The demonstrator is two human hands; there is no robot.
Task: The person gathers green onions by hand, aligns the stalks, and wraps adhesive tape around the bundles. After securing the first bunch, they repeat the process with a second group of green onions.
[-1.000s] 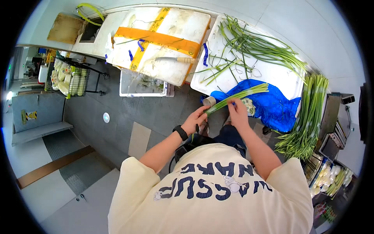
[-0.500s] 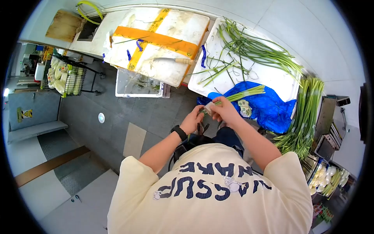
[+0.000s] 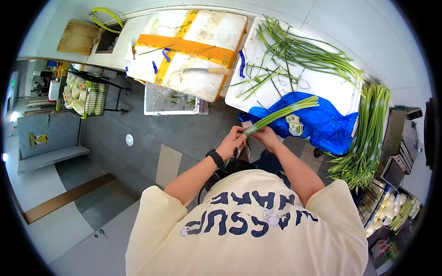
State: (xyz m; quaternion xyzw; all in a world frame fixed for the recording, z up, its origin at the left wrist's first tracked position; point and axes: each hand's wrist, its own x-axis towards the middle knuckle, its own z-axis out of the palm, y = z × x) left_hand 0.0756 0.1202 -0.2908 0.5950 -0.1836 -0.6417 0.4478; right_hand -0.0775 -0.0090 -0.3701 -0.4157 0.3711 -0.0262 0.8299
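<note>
A bunch of garlic scapes [image 3: 287,110], long green stalks lying side by side, slants up to the right over a blue plastic bag [image 3: 322,126]. Its lower end is in my left hand [image 3: 231,143], whose fingers are wrapped round it. Against the underside of the bunch, my right hand [image 3: 268,139] has its fingers curled in; the stalks hide part of them. A small pale piece [image 3: 247,124], perhaps tape or a label, shows just beyond the stalks between my hands. A printed wrapper [image 3: 294,125] rests on the blue bag.
Loose garlic scapes [image 3: 313,60] lie on a white foam board [image 3: 322,92]. Bundled ones [image 3: 368,133] stand at the right. A knife [image 3: 207,71] lies on a taped foam box [image 3: 184,23]. Below is a white bin [image 3: 172,112]; a loaded cart [image 3: 94,96] stands at left.
My right hand has dropped below the bunch, with its fingers now partly hidden. The bunch has swung across in front of it. The pale piece has moved from the fingers to beyond the stalks.
</note>
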